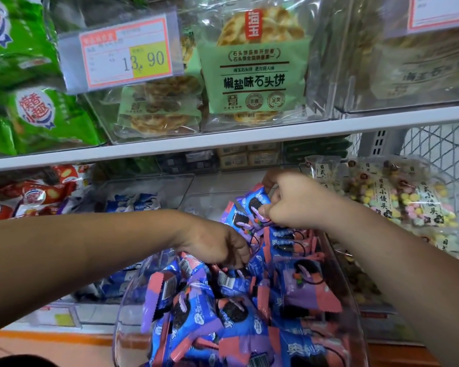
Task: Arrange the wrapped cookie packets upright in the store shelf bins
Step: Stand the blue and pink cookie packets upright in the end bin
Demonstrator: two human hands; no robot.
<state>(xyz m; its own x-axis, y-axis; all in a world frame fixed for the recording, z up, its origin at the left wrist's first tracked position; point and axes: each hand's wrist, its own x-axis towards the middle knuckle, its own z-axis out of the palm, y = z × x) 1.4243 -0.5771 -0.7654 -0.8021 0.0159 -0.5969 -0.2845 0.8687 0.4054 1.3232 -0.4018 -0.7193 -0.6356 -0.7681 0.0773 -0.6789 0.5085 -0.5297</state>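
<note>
Nearest, at the bottom of view: a clear plastic bin, near rim cut off by the frame edge, heaped with loose cookie packets in blue, purple and pink wrap, tilted and crossed, some barcode-up. Farther in, along the bin's right side, a row of packets standing on edge, one against the next.

Left hand over the middle of the bin, palm down, fingers curled downward, tips buried among the packets. Grip, if any, hidden: cannot tell. Right hand at the far end of the row, fingers folded tight, thumb and forefinger pinching one blue-and-purple packet by its edge, held upright against the neighbouring packets there.

Left of the bin, blue-and-white packets in a neighbouring bin, partly hidden behind the left forearm. Farther left, red bags, blurred. To the right, clear bags of pastel sweets, partly behind the right forearm. Above, a white shelf board carrying a price tag marked 13.90, a green stone-cake pack and green bags cut off at the left edge. Small print on the tag too blurred to read.
</note>
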